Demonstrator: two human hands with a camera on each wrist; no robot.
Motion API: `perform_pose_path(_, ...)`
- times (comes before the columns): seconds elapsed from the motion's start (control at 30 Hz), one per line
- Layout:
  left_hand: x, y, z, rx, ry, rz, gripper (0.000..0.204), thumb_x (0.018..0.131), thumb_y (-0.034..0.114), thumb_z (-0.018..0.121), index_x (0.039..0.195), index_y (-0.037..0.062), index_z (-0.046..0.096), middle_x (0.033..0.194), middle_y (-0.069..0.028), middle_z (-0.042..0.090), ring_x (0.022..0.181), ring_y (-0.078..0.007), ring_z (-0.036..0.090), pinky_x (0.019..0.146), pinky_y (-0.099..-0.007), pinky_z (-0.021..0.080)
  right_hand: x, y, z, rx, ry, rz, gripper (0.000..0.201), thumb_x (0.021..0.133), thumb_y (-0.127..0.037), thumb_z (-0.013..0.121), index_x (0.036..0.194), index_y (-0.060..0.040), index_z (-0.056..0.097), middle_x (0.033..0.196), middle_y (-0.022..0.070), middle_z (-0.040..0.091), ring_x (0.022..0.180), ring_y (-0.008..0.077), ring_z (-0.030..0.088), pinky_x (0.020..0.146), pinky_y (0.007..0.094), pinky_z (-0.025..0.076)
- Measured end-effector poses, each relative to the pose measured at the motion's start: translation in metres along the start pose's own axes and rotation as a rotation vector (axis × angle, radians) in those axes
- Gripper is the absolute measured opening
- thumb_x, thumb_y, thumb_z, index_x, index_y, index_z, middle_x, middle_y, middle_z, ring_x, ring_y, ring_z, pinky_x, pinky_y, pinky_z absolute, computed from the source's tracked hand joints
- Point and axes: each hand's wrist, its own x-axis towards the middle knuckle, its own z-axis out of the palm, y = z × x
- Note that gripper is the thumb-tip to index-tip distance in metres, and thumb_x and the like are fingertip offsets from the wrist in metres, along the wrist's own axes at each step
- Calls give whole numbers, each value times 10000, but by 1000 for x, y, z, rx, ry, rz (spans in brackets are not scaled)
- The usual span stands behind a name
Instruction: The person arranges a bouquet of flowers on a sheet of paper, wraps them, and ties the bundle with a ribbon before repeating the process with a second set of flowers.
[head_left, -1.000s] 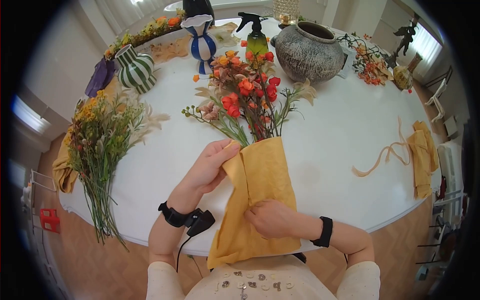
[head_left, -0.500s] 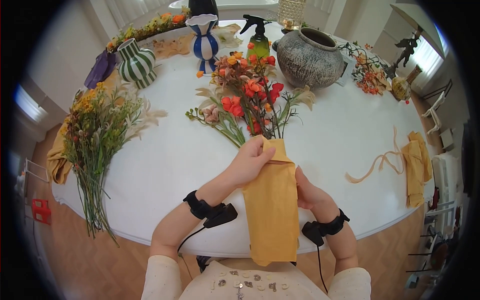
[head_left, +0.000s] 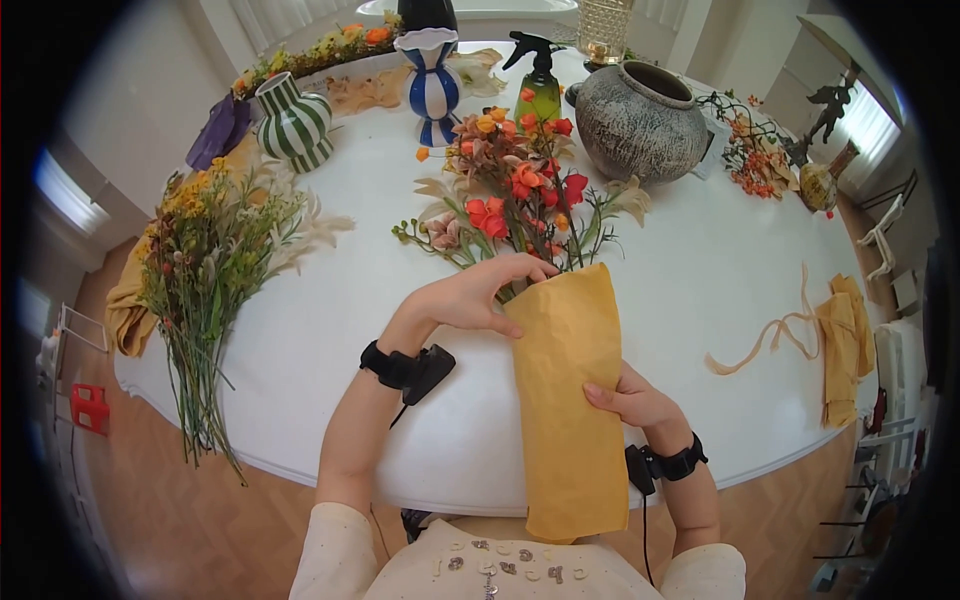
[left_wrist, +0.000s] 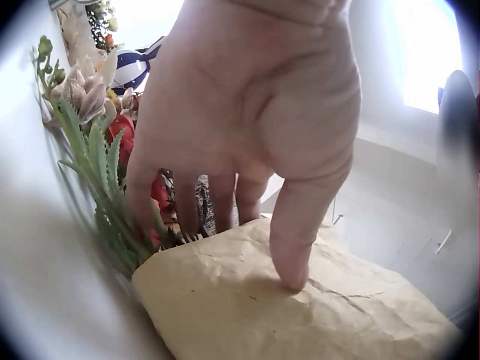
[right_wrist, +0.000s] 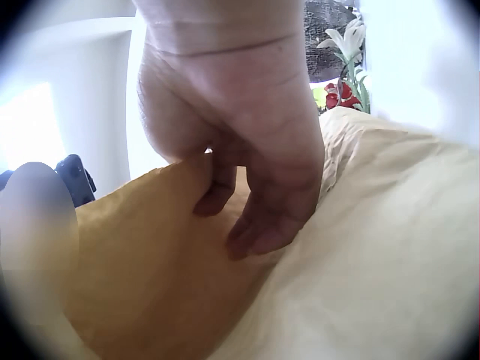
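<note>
Yellow wrapping paper (head_left: 572,400) lies rolled around the stems of an artificial flower bouquet (head_left: 520,200), on the near part of the round white table (head_left: 700,270), its lower end hanging over the table edge toward the person. Red and orange blooms and green leaves stick out of the wrap's upper opening.

Left hand (head_left: 470,295) at the top rim of the wrap: thumb presses on the paper, fingers reach into the stems at the opening. Right hand (head_left: 632,398) on the right side of the wrap, midway down, fingers curled against the paper, gripping its edge. Hands apart, both on the wrap.

Left of the wrap, well apart: a loose bunch of yellow wildflowers (head_left: 205,270). Beyond the bouquet: a grey ceramic pot (head_left: 640,122), green spray bottle (head_left: 540,85), blue-striped vase (head_left: 432,75), green-striped vase (head_left: 293,122). At right: tan ribbon (head_left: 770,325) beside folded yellow cloth (head_left: 848,340).
</note>
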Motion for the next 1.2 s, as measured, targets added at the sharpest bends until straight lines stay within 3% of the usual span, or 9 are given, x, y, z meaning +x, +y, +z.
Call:
perform_pose_path(0.13, 16, -10, 12, -300, -85, 40, 726, 629, 76, 774, 1252, 64, 403, 1240, -42, 448, 1124, -149, 418, 939, -318, 349, -3, -8, 0, -167, -64, -34, 456, 924, -234, 460, 1299, -8, 332, 1236, 59, 453, 1127, 135, 420, 937, 300, 354)
perform_pose_path(0.33, 32, -14, 16, -642, -27, 128, 550, 788, 346, 659, 1210, 60, 452, 1107, -36, 492, 1066, -98, 427, 912, -266, 361, -4, 8, -2, -82, -86, 50, 426, 927, -263, 457, 1259, -6, 382, 1160, 42, 485, 1062, 125, 440, 897, 280, 368)
perform_pose_path(0.4, 38, -27, 2, -919, -184, -279, 497, 842, 429, 553, 1179, 71, 482, 922, -2, 520, 918, -72, 487, 805, -232, 398, -2, 12, -1, -161, -121, 75, 408, 930, -270, 451, 1236, -4, 408, 1128, 37, 496, 1036, 118, 445, 881, 274, 373)
perform_pose_path(0.53, 48, -9, 16, -475, 67, -185, 398, 856, 406, 532, 1063, 68, 566, 743, 45, 518, 700, -41, 497, 625, -196, 398, 5, 8, 7, -155, -171, 124, 369, 937, -275, 435, 1182, 1, 450, 1063, 24, 513, 991, 102, 449, 853, 262, 380)
perform_pose_path(0.6, 47, -4, 5, -156, -286, -239, 250, 829, 291, 583, 928, 66, 628, 660, 67, 535, 580, -18, 460, 511, -195, 359, 6, 4, 9, -151, -190, 105, 363, 939, -274, 431, 1173, 3, 453, 1054, 20, 516, 982, 96, 451, 845, 258, 383)
perform_pose_path(0.8, 36, -36, -3, -214, -357, -326, 146, 688, 1, 635, 834, 3, 635, 634, 83, 534, 584, -3, 416, 489, -203, 331, -7, -22, 7, -146, -36, -39, 347, 916, -258, 485, 1140, 6, 482, 996, 26, 535, 921, 79, 468, 806, 249, 403)
perform_pose_path(1.0, 25, -53, 5, -210, -196, -341, 204, 620, -6, 553, 800, -12, 649, 565, 57, 484, 511, -51, 399, 444, -230, 295, -29, -26, -31, -290, 66, 98, 298, 886, -198, 534, 1085, 24, 523, 891, 27, 587, 779, 84, 531, 704, 227, 444)
perform_pose_path(1.13, 16, -36, 2, -277, -157, -395, 201, 641, 1, 558, 821, -1, 648, 612, 48, 527, 545, -47, 435, 481, -211, 336, -40, 2, -45, -2, 286, 167, 322, 862, -170, 563, 1109, 36, 535, 966, 58, 623, 803, 96, 582, 662, 226, 470)
perform_pose_path(1.2, 13, -31, 0, -463, -75, -579, 147, 689, 60, 612, 823, 12, 647, 650, 39, 557, 577, -46, 462, 526, -205, 373, -44, 7, -46, 47, 350, 227, 319, 864, -168, 563, 1110, 34, 537, 977, 65, 624, 804, 94, 585, 651, 228, 474)
